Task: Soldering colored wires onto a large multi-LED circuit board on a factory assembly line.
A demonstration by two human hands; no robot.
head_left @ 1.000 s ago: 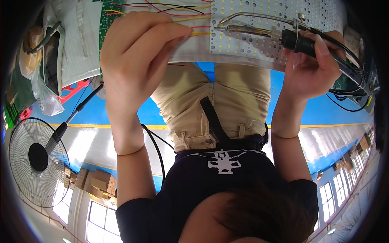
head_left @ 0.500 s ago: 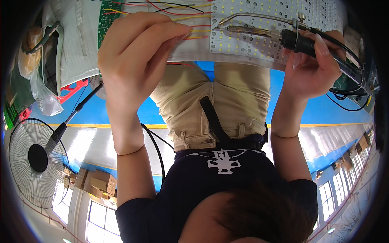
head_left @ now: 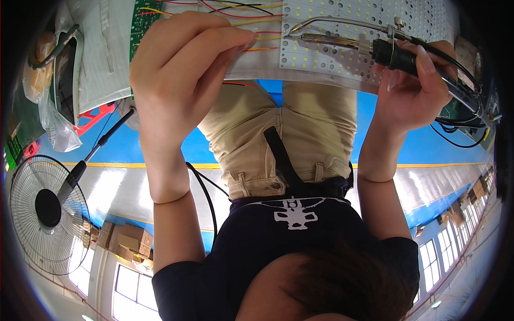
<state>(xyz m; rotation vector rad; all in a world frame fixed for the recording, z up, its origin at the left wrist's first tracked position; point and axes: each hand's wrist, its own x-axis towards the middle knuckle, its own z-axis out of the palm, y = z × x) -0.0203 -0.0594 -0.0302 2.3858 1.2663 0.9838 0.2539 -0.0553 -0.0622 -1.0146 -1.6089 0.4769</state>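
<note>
My left hand [head_left: 179, 72] is closed in a pinch on a thin yellow wire [head_left: 269, 38], thumb and forefinger pressed together. The wire runs to the left edge of a white LED board [head_left: 321, 56] dotted with small yellow chips. A soldering iron [head_left: 393, 55] with a curved metal solder-feed tube [head_left: 342, 20] is gripped in my right hand [head_left: 415, 88]. The iron's tip and the tube's end meet at the board's edge, by the wire's end. Whether the tip touches the wire is too small to tell. My left hand partly covers a green circuit board [head_left: 140, 32].
More red, black and yellow wires [head_left: 241, 8] lie between the two boards. Black cables [head_left: 466, 120] hang at the right. Left of the table are a plastic bag [head_left: 61, 125] and a standing fan [head_left: 49, 208]. Cardboard boxes [head_left: 131, 239] stand farther off.
Both hands keep almost the same pose. The LED board, the iron's tip and my left fingertips sit slightly farther right in the picture.
</note>
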